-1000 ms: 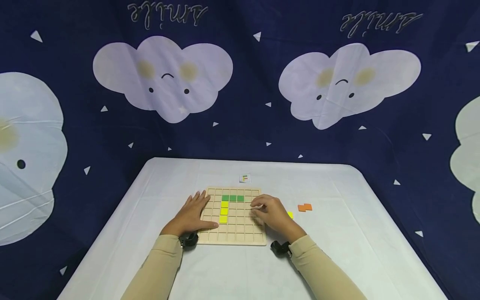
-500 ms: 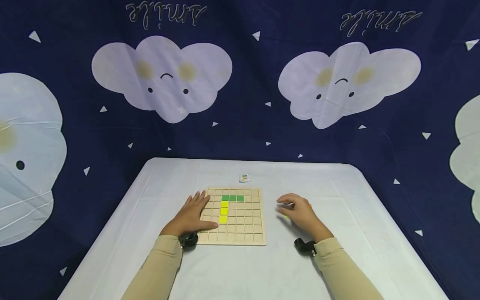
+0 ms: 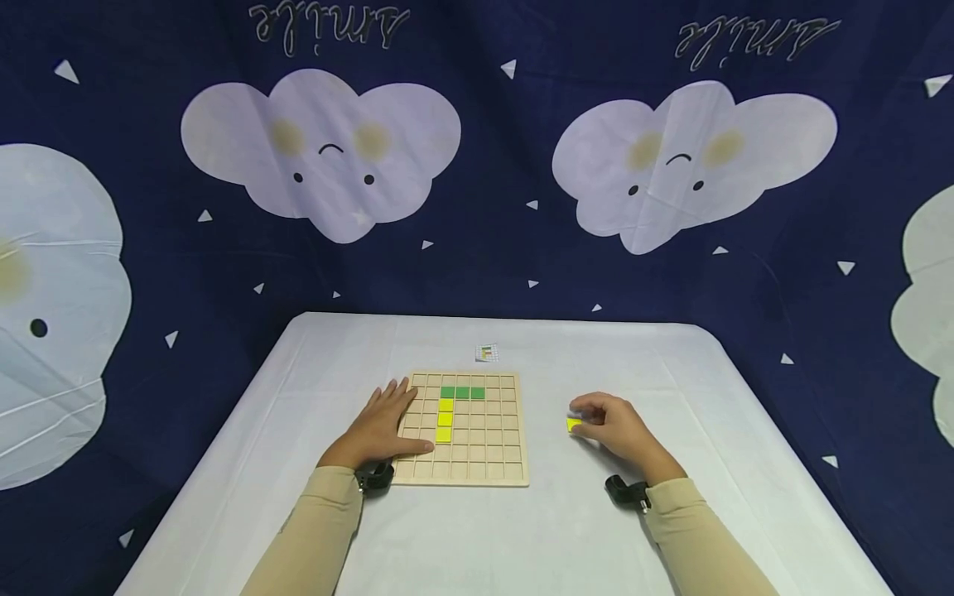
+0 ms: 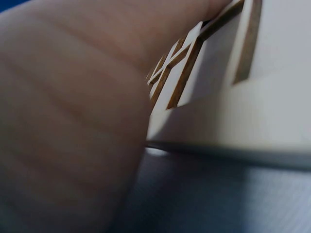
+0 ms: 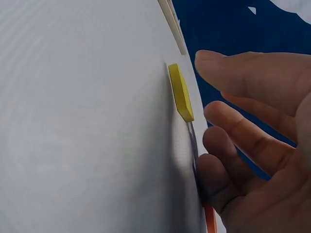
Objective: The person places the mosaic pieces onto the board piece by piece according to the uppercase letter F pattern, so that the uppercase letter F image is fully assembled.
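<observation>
My left hand (image 3: 378,424) rests with spread fingers on the left side of a wooden grid board (image 3: 488,478). In the left wrist view its palm stands beside the board's edge (image 4: 233,121). The board carries a row of green tiles (image 3: 463,393) and a column of yellow tiles (image 3: 445,420) below the row's left end. To the board's right, my right hand (image 3: 614,426) hovers at a loose yellow tile (image 3: 573,424). The right wrist view shows the thumb and bent fingers apart, with nothing between them, near that yellow tile (image 5: 181,92) lying on the table.
An orange tile (image 5: 210,218) peeks out below the right hand in the right wrist view; in the head view that hand hides it. Behind the board lies a small printed card (image 3: 487,353). A white cloth covers the table (image 3: 335,348), with a dark blue curtain (image 3: 492,281) behind.
My right hand has moved from the board's right edge rightward to the loose yellow tile, now covering the orange tiles. The left hand and the tiles on the board stay in place.
</observation>
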A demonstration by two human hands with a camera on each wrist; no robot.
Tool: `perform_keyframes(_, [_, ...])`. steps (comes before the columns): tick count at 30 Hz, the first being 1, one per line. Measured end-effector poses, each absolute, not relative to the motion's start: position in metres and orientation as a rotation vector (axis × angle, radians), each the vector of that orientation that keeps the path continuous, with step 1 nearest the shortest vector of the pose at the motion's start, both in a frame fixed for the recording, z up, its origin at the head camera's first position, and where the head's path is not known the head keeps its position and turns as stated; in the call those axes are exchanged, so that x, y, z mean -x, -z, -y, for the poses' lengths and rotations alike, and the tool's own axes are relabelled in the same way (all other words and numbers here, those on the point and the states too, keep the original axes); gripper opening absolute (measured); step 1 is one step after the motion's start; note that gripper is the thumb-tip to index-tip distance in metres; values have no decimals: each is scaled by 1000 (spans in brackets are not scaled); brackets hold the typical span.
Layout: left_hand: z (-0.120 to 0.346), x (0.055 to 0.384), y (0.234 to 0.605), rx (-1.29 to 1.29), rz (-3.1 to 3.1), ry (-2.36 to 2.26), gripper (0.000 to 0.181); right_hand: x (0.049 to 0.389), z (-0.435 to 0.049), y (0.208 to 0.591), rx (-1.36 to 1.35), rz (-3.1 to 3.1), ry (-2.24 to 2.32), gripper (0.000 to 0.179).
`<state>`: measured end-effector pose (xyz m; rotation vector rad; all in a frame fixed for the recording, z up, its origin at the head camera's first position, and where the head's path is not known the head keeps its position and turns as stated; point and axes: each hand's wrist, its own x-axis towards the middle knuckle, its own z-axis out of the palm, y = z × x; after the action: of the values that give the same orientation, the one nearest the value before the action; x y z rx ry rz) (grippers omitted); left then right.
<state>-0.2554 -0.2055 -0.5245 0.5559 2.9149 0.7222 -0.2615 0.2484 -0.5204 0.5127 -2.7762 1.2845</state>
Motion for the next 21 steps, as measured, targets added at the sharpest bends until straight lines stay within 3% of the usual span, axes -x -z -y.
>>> perform_keyframes(21, [206,257,523,-535,-2900,-712,124,259,-257,528,-547,2831,-1258,34])
